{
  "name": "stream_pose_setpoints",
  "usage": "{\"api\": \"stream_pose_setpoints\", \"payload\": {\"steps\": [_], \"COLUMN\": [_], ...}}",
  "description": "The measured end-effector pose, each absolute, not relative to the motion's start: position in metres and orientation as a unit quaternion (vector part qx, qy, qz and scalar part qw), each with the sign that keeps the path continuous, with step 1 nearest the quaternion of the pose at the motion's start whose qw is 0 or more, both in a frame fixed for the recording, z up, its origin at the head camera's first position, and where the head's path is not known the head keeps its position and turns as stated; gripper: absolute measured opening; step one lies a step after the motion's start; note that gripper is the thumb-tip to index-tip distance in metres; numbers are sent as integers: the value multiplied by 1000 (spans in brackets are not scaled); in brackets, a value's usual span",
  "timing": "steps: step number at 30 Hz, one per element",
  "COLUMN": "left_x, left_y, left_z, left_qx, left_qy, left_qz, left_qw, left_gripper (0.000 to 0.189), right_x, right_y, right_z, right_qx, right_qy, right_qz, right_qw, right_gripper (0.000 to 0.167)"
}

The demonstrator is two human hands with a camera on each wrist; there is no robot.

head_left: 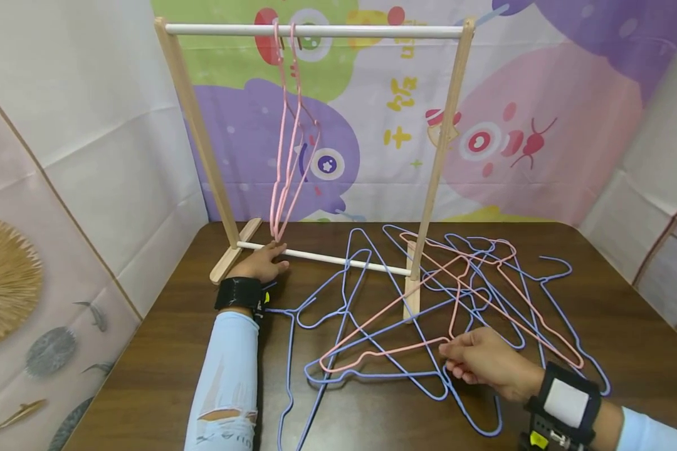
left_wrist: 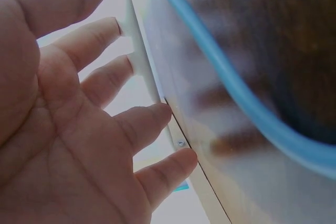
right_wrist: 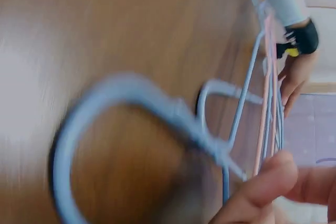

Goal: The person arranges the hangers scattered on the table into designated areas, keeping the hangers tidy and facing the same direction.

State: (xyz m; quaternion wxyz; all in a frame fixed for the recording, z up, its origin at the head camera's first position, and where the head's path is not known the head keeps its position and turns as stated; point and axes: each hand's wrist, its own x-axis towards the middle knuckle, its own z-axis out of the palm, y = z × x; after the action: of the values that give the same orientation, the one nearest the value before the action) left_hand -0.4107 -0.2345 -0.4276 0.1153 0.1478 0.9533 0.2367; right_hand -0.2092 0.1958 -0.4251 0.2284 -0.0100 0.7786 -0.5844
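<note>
My right hand (head_left: 488, 363) pinches a pink clothes hanger (head_left: 383, 352) between thumb and fingertips, over the front right of the table. In the right wrist view, the thumb (right_wrist: 262, 182) and a finger close in on the pink wires. This hanger lies across a tangle of blue hangers (head_left: 395, 375). My left hand (head_left: 262, 260) is at the rack's lower rail (head_left: 327, 257), near its left end. Its fingers are spread in the left wrist view and hold nothing. Just above those fingertips hang two pink hangers (head_left: 298, 94) from the rack's white top rod (head_left: 372, 31).
Wooden posts (head_left: 200, 131) on flat feet carry the rack. Around its right foot (head_left: 412, 300), more blue and pink hangers overlap across the brown table (head_left: 146, 388). A cartoon-printed cloth (head_left: 502, 169) stands behind, with pale cloth walls at both sides.
</note>
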Motion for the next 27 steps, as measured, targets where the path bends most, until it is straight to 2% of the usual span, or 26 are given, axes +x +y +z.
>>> {"api": "stream_pose_setpoints", "payload": {"steps": [3,6,17,27], "left_x": [-411,-411,-413,-409], "left_y": [-236,-237,-236,-235], "left_z": [-428,-428,-431,-428], "left_qx": [152,149,154,151], "left_qy": [952,952,952,952], "left_qz": [239,241,240,239], "left_qw": [114,116,112,115], "left_gripper": [60,60,60,60], "right_x": [-208,-207,-199,-198], "right_y": [191,188,178,163], "right_z": [-427,-432,-439,-435], "right_qx": [35,65,131,205], "right_qy": [720,690,557,352], "right_qz": [-644,-675,-791,-897], "right_qw": [255,254,216,172], "right_gripper": [20,21,25,33]}}
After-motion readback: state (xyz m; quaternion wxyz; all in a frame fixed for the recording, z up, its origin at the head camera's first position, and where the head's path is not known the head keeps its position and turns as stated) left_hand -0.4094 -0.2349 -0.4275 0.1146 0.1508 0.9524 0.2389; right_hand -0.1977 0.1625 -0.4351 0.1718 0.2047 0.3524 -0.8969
